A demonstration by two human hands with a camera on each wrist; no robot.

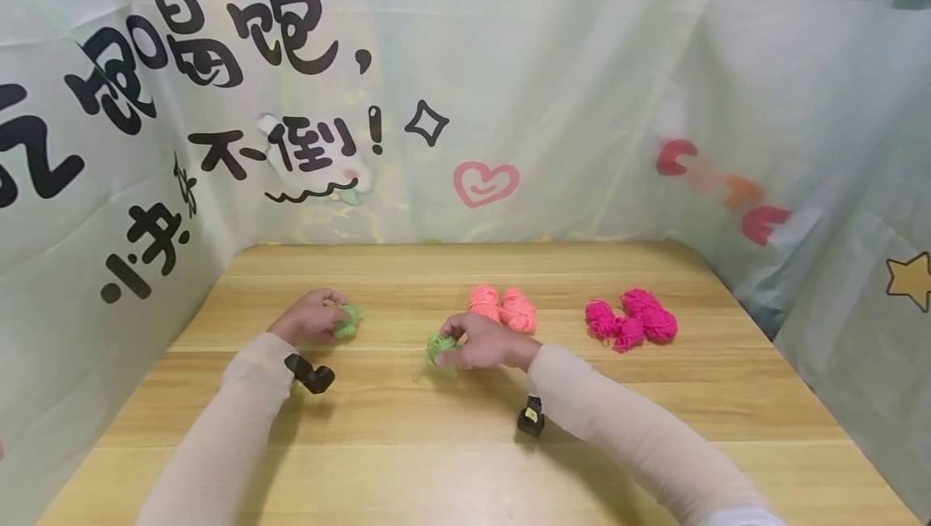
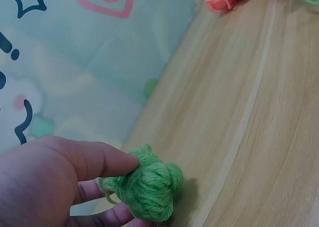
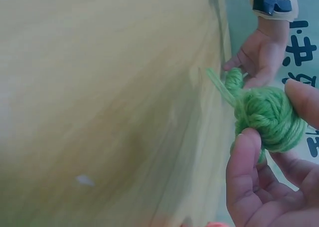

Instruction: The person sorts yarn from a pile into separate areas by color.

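My left hand (image 1: 313,317) is at the left of the table and grips a small ball of green yarn (image 1: 347,321). In the left wrist view thumb and fingers pinch this green ball (image 2: 152,187) close over the wood. Near the middle, my right hand (image 1: 486,342) holds another ball of green yarn (image 1: 440,346), with a loose strand trailing from it. The right wrist view shows that ball (image 3: 271,118) between thumb and fingertips, a strand sticking out to its left. Just behind the right hand lie two coral yarn balls (image 1: 518,310).
Several magenta yarn balls (image 1: 650,317) lie together at the right of the wooden table (image 1: 407,461). Printed cloth (image 1: 567,90) hangs along the back and both sides. A dark wrist camera (image 1: 311,374) is strapped to the left sleeve, another (image 1: 532,417) to the right.
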